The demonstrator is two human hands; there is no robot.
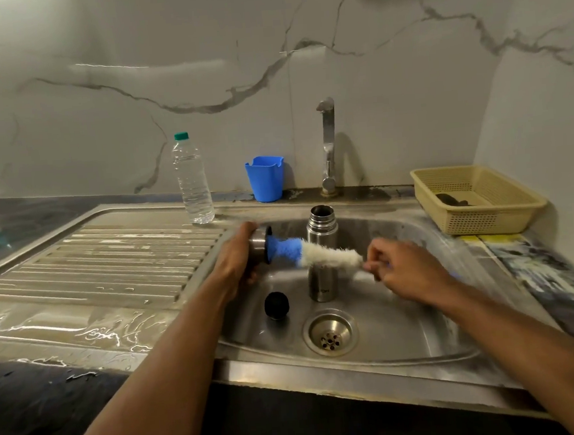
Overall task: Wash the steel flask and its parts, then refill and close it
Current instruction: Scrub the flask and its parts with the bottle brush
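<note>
**A:** What have you got in each hand?

**B:** My left hand (237, 259) is wrapped round the steel cup lid (259, 250), held on its side above the left edge of the sink (408, 338). My right hand (399, 270) pinches the handle of the bottle brush (310, 251), whose blue end is pushed into the lid's mouth.

**A:** And the flask itself?

**B:** The steel flask (322, 255) stands upright and open in the sink, behind the drain (329, 332) and partly behind the brush. The black stopper (276, 305) lies on the sink floor, left of the flask.

**A:** How do you scrub the lid properly?

**B:** I'd keep the lid firm, push the bristles to the bottom and twist, then work round the rim where grime probably gathers. The tap (328, 145), behind the sink, shows no water that I can see, so a rinse should follow.
</note>
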